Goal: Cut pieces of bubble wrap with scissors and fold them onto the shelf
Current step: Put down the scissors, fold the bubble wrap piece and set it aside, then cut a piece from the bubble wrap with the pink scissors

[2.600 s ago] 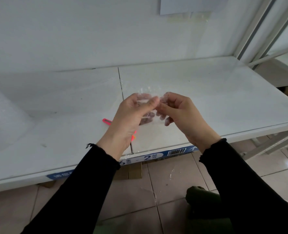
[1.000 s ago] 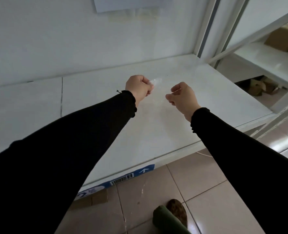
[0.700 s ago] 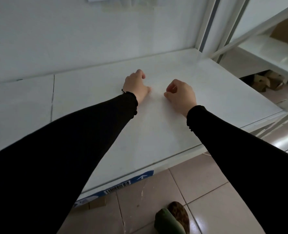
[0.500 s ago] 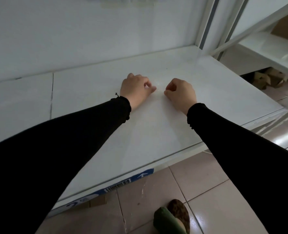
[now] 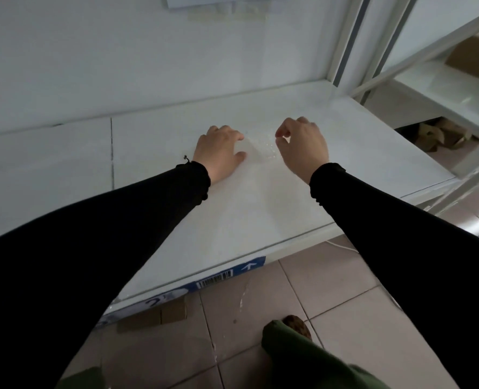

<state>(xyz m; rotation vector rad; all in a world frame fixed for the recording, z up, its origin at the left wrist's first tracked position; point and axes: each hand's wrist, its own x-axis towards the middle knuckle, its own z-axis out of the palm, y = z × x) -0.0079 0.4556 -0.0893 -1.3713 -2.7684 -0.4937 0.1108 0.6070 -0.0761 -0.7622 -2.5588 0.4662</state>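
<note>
Between the two hands, a small folded bubble wrap piece [image 5: 260,151] lies flat on the white shelf [image 5: 260,214]. Left hand [image 5: 218,153], fingers spread, touches its left edge; right hand [image 5: 302,144], loosely curled and empty, hovers just right.

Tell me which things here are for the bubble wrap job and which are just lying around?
For the job:
- bubble wrap piece lying on the shelf
- left hand beside it
- right hand hovering near it

Just lying about:
- cardboard boxes on the next rack
- cardboard scraps on the floor
</note>
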